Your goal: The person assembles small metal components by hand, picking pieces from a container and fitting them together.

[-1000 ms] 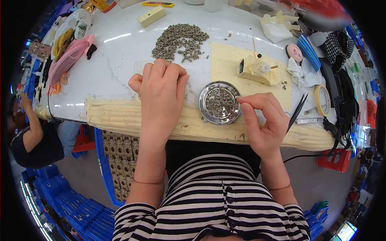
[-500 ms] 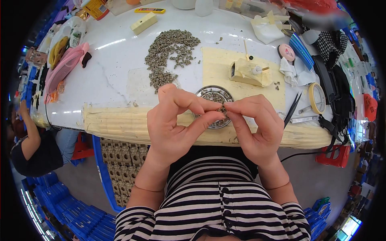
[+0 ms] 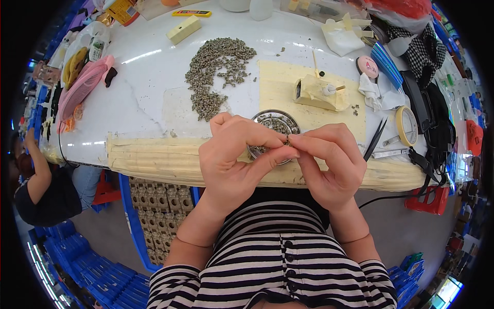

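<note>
My left hand (image 3: 231,162) and my right hand (image 3: 334,164) meet fingertip to fingertip, each closed in a pinch. Between them is a small metal part (image 3: 288,140), mostly covered by the fingers, so its shape cannot be made out. Just beneath and behind the fingertips stands a round metal dish (image 3: 294,123) with many similar tiny metal pieces (image 3: 275,123) in it. Farther off, a large loose heap of such pieces (image 3: 211,67) lies on the white table.
A tape-covered block (image 3: 319,93) stands on a yellow sheet (image 3: 275,77). To the right lie black tweezers (image 3: 376,138) and a tape roll (image 3: 406,126). Padding covers the table's front edge (image 3: 149,154); below it sits a blue crate (image 3: 135,226) of metal castings. A co-worker sits at the left.
My left hand has shifted slightly right and turned a little, its fingertips closer against the right ones. The part between them shows less. My right hand has barely moved.
</note>
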Demonstrator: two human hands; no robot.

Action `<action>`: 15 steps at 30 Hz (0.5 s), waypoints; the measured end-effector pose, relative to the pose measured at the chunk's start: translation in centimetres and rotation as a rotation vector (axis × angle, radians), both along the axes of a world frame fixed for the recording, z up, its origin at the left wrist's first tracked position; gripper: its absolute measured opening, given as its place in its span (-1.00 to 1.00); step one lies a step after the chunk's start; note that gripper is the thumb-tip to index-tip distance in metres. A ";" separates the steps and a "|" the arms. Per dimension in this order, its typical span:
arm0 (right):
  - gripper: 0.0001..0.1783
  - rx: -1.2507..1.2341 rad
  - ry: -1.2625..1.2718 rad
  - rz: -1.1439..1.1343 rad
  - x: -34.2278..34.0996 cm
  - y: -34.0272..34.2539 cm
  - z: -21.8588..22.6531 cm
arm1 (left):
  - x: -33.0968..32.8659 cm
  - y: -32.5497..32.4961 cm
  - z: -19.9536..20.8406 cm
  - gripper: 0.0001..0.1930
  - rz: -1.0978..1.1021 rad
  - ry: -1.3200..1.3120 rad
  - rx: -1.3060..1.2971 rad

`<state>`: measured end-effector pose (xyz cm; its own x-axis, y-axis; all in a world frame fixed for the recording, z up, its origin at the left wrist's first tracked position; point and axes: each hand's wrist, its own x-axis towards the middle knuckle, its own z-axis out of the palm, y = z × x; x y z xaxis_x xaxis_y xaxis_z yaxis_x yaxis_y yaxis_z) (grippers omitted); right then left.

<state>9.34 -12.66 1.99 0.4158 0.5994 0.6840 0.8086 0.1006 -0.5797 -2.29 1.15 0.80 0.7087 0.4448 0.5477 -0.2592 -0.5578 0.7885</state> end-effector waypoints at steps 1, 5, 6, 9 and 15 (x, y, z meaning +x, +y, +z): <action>-0.68 0.002 -0.009 -0.004 0.0 0.0 0.0 | 0.0 -0.1 0.2 -0.84 0.002 0.006 0.039; -0.69 0.006 -0.032 -0.020 0.0 0.0 -0.1 | 0.1 -0.6 0.1 -0.87 0.030 0.008 0.065; -0.69 0.006 -0.036 -0.025 0.1 0.0 -0.1 | 0.2 -0.7 0.1 -0.87 0.031 0.007 0.065; -0.69 0.032 -0.047 -0.048 0.2 0.0 -0.3 | 0.3 -0.9 0.3 -0.87 0.030 0.023 0.038; -0.66 0.024 -0.034 -0.042 0.1 0.1 -0.4 | 0.2 -0.9 0.1 -0.85 0.021 0.050 -0.034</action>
<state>9.47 -12.60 1.63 0.4168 0.5652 0.7119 0.8316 0.0792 -0.5498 -2.06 0.30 0.87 0.7253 0.4777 0.4957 -0.2074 -0.5349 0.8190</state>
